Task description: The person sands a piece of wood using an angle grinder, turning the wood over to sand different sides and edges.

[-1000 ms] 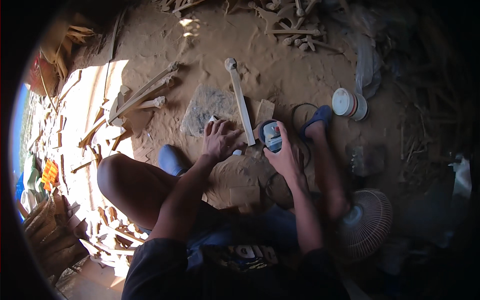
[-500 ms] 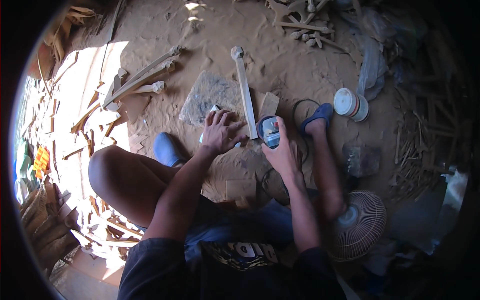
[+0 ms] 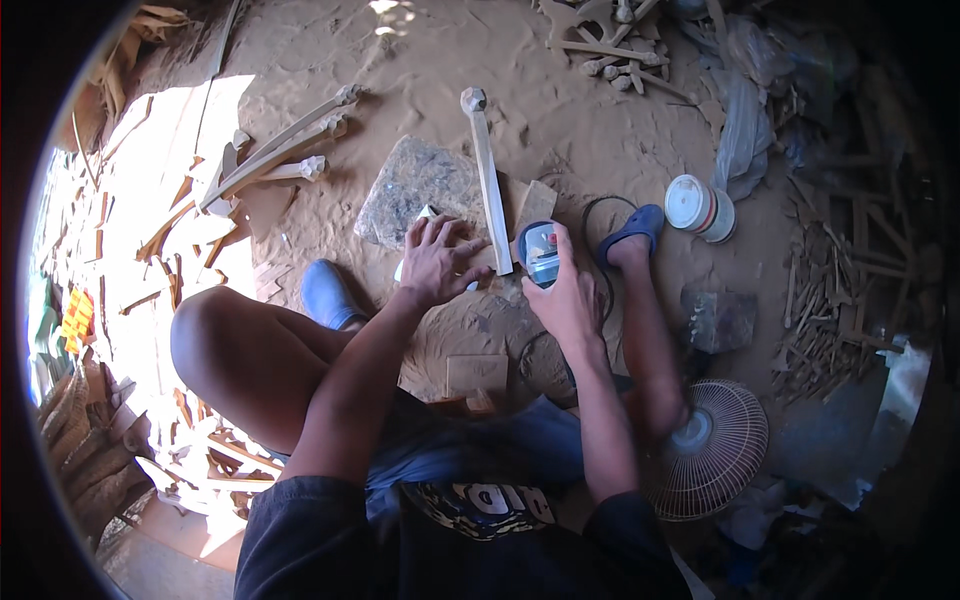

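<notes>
My left hand (image 3: 435, 265) has its fingers spread over a small pale piece (image 3: 427, 212), whose white edges peek out around it. The hand covers most of that piece, so its shape and any grip on it are hidden. In my right hand (image 3: 567, 295) is a handheld power tool (image 3: 541, 255) with a dark round rim, a bluish body and a red spot. Between the hands lies a long pale bone (image 3: 487, 180), knobbed at its far end; its near end is close to the left fingertips and the tool. Beyond the left hand rests a flat stone slab (image 3: 420, 190).
Several long bones (image 3: 290, 150) lie far left, with more piled at the back (image 3: 610, 50). A black cable (image 3: 590, 225) loops by my right foot. White-lidded tubs (image 3: 690, 203) stand to the right. A round fan (image 3: 710, 450) is near my right knee. Offcuts litter the left side.
The view has shifted slightly. The right hand keeps its hold on the power tool, which sits a little higher. The left hand stays nearly in place.
</notes>
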Motion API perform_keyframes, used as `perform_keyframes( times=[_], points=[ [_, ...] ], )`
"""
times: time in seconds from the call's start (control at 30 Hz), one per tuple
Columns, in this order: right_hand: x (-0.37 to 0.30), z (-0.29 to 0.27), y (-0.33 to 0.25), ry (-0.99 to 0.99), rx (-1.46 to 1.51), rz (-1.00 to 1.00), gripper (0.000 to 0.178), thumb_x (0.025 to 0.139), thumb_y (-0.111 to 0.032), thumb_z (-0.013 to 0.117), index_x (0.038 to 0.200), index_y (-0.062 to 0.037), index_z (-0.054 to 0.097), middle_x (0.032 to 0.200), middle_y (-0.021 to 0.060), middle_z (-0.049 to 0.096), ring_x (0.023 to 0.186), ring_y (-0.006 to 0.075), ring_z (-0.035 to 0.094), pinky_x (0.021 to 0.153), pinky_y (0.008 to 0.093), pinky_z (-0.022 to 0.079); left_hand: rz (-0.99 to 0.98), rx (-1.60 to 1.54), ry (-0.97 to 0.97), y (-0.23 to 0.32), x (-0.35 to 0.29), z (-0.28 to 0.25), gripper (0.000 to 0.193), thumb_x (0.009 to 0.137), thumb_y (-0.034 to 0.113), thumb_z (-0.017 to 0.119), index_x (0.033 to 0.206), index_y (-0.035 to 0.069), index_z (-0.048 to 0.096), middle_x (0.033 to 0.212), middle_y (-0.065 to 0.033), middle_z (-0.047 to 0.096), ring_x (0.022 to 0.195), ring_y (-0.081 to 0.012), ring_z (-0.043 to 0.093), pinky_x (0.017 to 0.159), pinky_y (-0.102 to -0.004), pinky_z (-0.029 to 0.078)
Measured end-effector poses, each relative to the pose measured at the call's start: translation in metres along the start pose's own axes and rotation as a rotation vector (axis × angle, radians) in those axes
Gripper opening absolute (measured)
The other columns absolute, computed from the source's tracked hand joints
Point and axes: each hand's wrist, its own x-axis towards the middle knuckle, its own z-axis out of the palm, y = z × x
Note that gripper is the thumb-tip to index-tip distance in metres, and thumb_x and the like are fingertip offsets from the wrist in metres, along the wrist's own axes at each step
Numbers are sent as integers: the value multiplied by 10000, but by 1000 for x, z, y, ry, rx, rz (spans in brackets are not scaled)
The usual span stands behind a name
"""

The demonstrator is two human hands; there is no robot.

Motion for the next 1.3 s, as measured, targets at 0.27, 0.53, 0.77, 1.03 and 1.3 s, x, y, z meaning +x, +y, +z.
perform_keyframes(
  times=[0.27,0.53,0.77,1.03,1.3],
  points=[
    [3,9,0,5,12,-62,911,851,-254,778,1640,-244,321,1028,334,726,955,533,706,840,623,554,0,-34,-7,0,0,-4,555,947,680,601,1376,347,719,1461,-25,591,1489,-263,387,1260,-572,182],
    [11,14,-9,13,-36,-41,886,857,-252,785,1624,-223,342,1069,297,738,981,513,712,843,604,560,-5,-38,6,-1,-1,-1,542,947,662,615,1370,341,721,1454,-21,591,1482,-258,395,1255,-582,187],
    [26,4,-4,54,-45,-9,896,844,-233,800,1613,-230,340,1117,296,731,986,500,717,837,598,561,7,-29,-1,-1,1,1,544,945,672,613,1366,345,722,1453,-13,580,1487,-252,385,1254,-579,188],
    [26,-3,19,101,95,25,914,827,-286,819,1608,-237,345,1192,287,723,1076,499,696,911,569,554,-3,-55,-28,-1,0,1,558,947,683,599,1367,340,727,1475,-20,570,1501,-267,372,1261,-571,175],
    [29,2,28,145,121,33,921,808,-296,832,1600,-231,366,1206,282,723,1103,491,695,924,560,552,-7,-16,-39,1,3,1,577,949,693,585,1380,334,719,1502,-22,558,1503,-275,369,1259,-575,167]
  ],
)
